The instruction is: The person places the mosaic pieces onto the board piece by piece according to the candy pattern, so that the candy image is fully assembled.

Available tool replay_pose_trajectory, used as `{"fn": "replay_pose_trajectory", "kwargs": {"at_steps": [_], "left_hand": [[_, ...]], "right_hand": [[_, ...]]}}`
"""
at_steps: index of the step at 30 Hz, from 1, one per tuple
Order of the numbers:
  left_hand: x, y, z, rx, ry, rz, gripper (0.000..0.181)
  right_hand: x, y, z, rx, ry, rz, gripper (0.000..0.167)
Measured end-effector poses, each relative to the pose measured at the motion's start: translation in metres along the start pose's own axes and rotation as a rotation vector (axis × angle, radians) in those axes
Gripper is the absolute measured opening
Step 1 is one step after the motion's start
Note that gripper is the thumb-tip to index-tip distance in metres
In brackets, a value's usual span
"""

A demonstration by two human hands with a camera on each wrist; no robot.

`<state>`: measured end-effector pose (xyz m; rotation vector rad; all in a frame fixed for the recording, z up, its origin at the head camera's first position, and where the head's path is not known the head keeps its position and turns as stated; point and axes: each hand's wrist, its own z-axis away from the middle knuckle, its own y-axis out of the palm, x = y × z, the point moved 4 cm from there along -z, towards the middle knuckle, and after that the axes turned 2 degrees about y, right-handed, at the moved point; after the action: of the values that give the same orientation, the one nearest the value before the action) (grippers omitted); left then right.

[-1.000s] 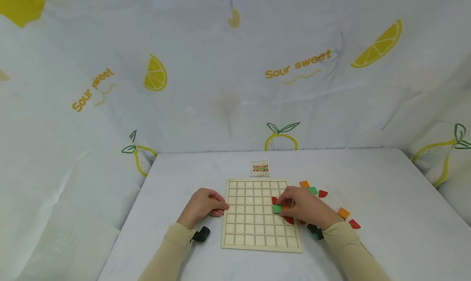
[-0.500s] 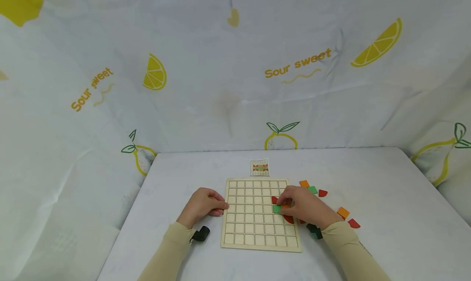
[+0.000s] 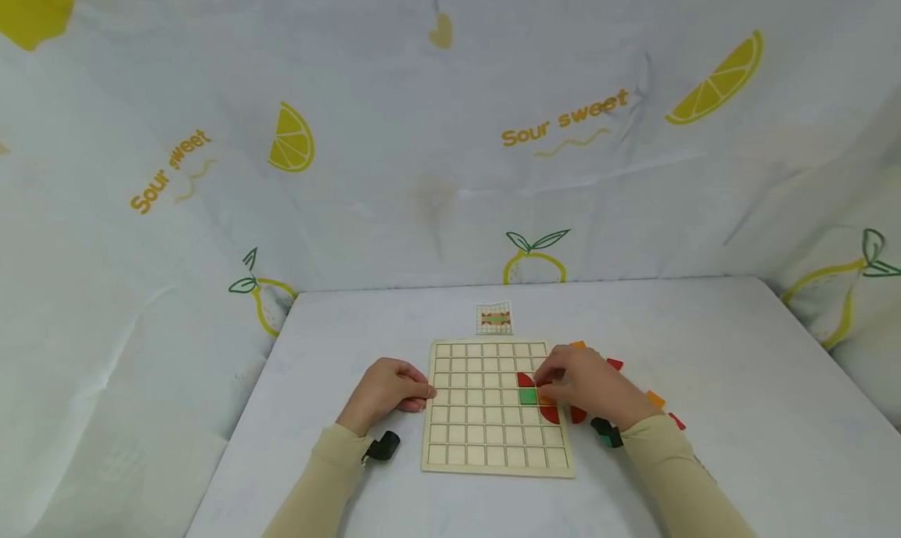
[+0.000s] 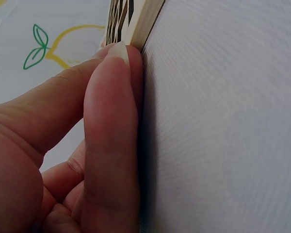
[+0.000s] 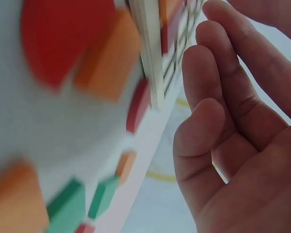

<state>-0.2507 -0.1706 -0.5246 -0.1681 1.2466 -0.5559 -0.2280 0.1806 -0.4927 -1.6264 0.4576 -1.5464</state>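
A pale wooden grid board [image 3: 486, 436] lies on the table. My left hand [image 3: 390, 388] grips its left edge, the thumb [image 4: 109, 107] and a fingertip meeting at the rim in the left wrist view. My right hand [image 3: 587, 381] hovers over the board's right edge, fingers loosely bent; the right wrist view shows nothing held between them. Beneath it an orange square tile [image 3: 546, 396] sits in a cell, partly covered. To its left is a green square tile [image 3: 528, 396]. One red quarter-round tile [image 3: 524, 379] lies above the green one, another red quarter-round piece [image 3: 551, 414] below the orange.
A small pattern card [image 3: 494, 319] lies beyond the board. Loose orange, green and red tiles are scattered right of it, among them an orange tile [image 3: 655, 399] and a red piece [image 3: 578, 414]. In the right wrist view a green tile [image 5: 104, 195] shows.
My right hand has lifted slightly and drawn back from the orange tile, uncovering more of the tiles on the board. The left hand stays put. The head view has shifted slightly.
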Motion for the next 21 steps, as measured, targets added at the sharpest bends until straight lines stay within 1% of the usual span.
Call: {"fn": "replay_pose_trajectory", "kwargs": {"at_steps": [3, 5, 9, 15, 17, 21], "left_hand": [[-0.001, -0.001, 0.000, -0.003, 0.001, 0.001, 0.028], [-0.001, -0.001, 0.001, -0.001, 0.000, 0.000, 0.028], [-0.001, 0.000, 0.002, 0.004, -0.004, -0.002, 0.029], [-0.001, 0.000, 0.003, -0.003, -0.001, -0.002, 0.029], [-0.001, 0.000, 0.003, -0.001, 0.000, 0.000, 0.030], [-0.001, 0.000, 0.002, -0.004, -0.002, -0.002, 0.030]], "right_hand": [[-0.006, -0.011, 0.003, -0.038, 0.019, 0.012, 0.011], [-0.010, -0.016, 0.006, -0.058, 0.046, 0.026, 0.011], [-0.017, -0.024, 0.015, -0.073, 0.063, 0.053, 0.007], [-0.024, -0.031, 0.029, -0.065, 0.061, 0.079, 0.007], [-0.028, -0.030, 0.032, -0.059, 0.059, 0.087, 0.008], [-0.035, -0.025, 0.038, -0.026, 0.083, 0.080, 0.010]]}}
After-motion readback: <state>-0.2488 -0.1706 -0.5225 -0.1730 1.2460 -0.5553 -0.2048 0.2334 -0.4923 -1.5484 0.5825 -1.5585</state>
